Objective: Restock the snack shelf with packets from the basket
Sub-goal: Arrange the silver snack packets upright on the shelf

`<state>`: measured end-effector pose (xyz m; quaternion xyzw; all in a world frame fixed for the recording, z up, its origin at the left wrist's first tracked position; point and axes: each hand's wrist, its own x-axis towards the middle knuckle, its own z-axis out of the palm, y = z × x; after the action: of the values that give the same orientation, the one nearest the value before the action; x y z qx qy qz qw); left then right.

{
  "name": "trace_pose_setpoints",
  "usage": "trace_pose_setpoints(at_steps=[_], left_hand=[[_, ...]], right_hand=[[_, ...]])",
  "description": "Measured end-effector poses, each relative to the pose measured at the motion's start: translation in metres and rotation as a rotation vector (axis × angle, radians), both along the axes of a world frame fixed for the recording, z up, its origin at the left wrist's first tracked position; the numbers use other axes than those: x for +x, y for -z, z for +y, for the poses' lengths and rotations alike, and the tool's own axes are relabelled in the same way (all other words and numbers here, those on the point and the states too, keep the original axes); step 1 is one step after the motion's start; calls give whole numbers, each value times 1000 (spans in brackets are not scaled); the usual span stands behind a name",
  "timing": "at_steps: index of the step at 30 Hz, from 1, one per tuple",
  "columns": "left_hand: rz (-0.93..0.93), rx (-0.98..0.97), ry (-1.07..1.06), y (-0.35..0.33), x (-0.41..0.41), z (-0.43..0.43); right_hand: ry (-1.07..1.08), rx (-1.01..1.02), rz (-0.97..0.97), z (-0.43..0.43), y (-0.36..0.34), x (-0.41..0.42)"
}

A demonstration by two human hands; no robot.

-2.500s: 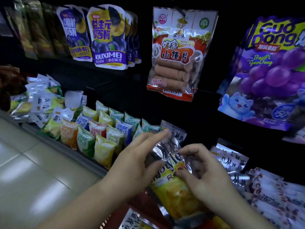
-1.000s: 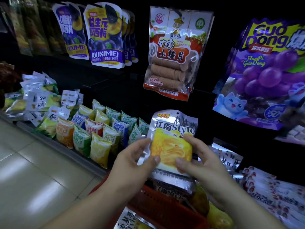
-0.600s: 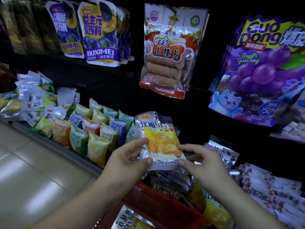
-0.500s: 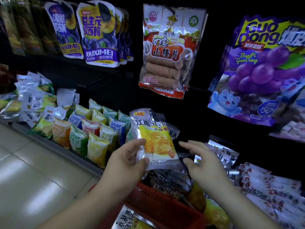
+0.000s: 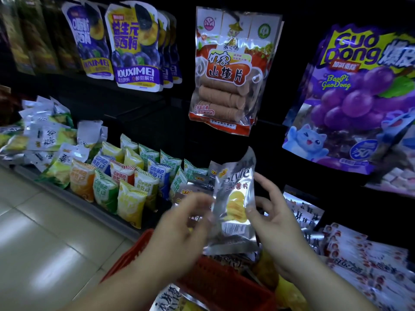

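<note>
Foil packet [image 5: 233, 198], silver with yellow crisps printed on its front, is held in the air just above the near red plastic basket [image 5: 224, 286], in front of the low snack shelf [image 5: 94, 204]. Its long axis runs nearly vertical, leaning a little right at the top; the printed face is turned to the camera, the lettered end up and the barcode end down towards the basket. The right hand [image 5: 277, 221] holds it at the right edge, thumb on the front and the other fingers fairly straight. The left hand [image 5: 186, 223] is at the packet's lower left edge, but it is too blurred to tell whether it grips. Further left on the shelf stand rows of small striped green, yellow, orange and blue snack bags [image 5: 125, 182]. More silver packets [image 5: 231, 259] lie in the basket.
</note>
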<state>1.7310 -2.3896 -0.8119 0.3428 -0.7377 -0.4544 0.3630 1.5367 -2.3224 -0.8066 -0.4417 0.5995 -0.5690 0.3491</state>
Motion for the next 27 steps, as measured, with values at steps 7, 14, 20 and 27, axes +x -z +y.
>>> trace_pose_setpoints(at_steps=[7, 14, 20, 27], left_hand=[[191, 401, -53, -6, 8, -15], [174, 309, -57, -3, 5, -7], [274, 386, -132, 1, 1, -12], [169, 470, -30, 2, 7, -15]], right_hand=[[-232, 121, -299, 1, -2, 12], [-102, 112, -222, 0, 13, 17], [-122, 39, -185, -2, 12, 24], [56, 50, -241, -6, 11, 13]])
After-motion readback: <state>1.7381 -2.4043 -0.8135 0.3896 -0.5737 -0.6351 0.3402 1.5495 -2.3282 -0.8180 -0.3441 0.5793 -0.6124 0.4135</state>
